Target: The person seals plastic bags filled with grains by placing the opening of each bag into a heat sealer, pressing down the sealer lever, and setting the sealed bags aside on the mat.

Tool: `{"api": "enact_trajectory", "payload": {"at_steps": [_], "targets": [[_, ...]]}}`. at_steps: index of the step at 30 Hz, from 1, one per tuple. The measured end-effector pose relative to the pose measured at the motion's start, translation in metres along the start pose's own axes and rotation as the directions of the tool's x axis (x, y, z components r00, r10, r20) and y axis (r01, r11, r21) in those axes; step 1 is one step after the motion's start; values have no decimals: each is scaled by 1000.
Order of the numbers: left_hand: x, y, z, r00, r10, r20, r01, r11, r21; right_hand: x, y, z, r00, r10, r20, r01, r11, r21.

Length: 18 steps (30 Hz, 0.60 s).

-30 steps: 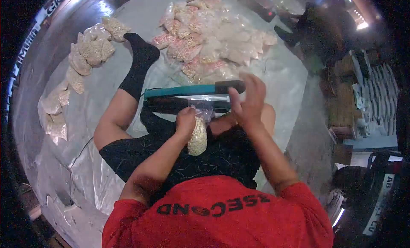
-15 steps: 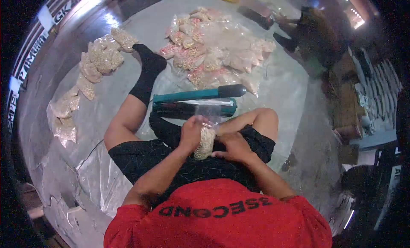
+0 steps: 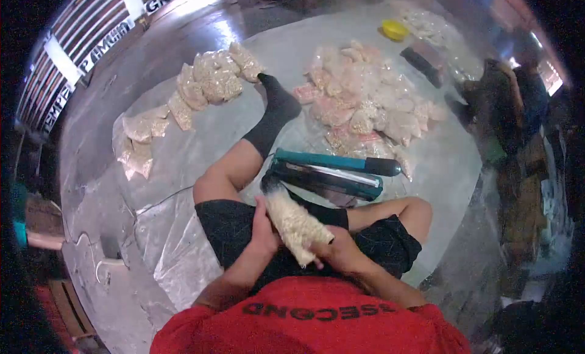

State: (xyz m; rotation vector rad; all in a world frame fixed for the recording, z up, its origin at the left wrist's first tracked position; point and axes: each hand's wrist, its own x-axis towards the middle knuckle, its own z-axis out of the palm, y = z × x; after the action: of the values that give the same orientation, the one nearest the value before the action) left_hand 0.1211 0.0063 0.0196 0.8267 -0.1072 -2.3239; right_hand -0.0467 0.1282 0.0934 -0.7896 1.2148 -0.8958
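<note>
A clear plastic bag of small pale pieces, like peanuts or beans (image 3: 295, 226), lies tilted between my hands above my lap. My left hand (image 3: 265, 229) holds its left side, the thumb pointing up along it. At the lower right end, my right hand (image 3: 340, 250) grips the bag, some fingers hidden behind it. Just beyond my hands is a teal and black hand-press bag sealer (image 3: 329, 171), its dark-ended arm slanting to the right.
A row of filled bags (image 3: 207, 80) curves along the sheet (image 3: 244, 49) at the left, by my black-socked foot (image 3: 281, 104). A larger heap of bags (image 3: 365, 98) lies past the sealer. Farther back stands a yellow bowl (image 3: 395, 30). Another person's arm (image 3: 46, 240) shows at the far left.
The bag has gone from nearly upright to slanting, its top leaning left, with my right hand at its lower end. My view has swung left, shifting the scene right and down.
</note>
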Motion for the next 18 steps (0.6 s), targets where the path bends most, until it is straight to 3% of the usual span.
{"api": "enact_trajectory", "payload": {"at_steps": [1,3,4,6,8,9,10,11,12,13,14,15,16,17,18], "targets": [[-3,-4,-6,983,-168,-79,160,982,-103,-10,-13,7,998,11,61,-11,1000,10],[26,-6,-60,949,-305,85,308,951,-23,-23,-36,11,979,71,193,-78,996,32],[25,6,-58,970,-219,106,204,969,137,-28,-36,9,990,59,126,-68,995,70],[30,54,-38,980,-41,196,-44,911,411,-35,-38,4,980,-15,196,19,1000,-19],[41,146,-14,952,248,181,-305,683,664,-35,-18,-16,973,-118,197,110,993,52],[47,198,0,891,407,200,-407,527,746,-40,-24,-26,970,-166,177,143,981,131],[49,246,19,802,550,234,-493,386,780,-39,-16,-46,961,-236,144,234,972,35],[42,264,59,684,674,278,-585,279,762,-42,-18,-68,945,-321,69,318,947,45],[34,282,99,545,778,313,-645,151,749,-50,-29,-83,944,-299,-139,313,946,86],[30,301,122,339,846,411,-447,-240,862,-47,-29,-106,869,-399,-293,411,911,-22],[51,345,105,309,808,502,-388,-374,842,-41,-20,-129,797,-387,-464,454,890,38],[72,387,89,274,762,587,-323,-502,802,-34,-22,-154,705,-419,-572,479,876,-52],[71,384,106,195,781,593,-290,-532,796,-26,-25,-183,598,-446,-666,487,862,-140],[73,379,119,113,795,596,-255,-556,791,-14,-21,-217,591,-384,-709,443,889,-113],[77,372,118,147,804,576,-215,-543,812,0,-16,-252,581,-324,-747,400,913,-84]]}}
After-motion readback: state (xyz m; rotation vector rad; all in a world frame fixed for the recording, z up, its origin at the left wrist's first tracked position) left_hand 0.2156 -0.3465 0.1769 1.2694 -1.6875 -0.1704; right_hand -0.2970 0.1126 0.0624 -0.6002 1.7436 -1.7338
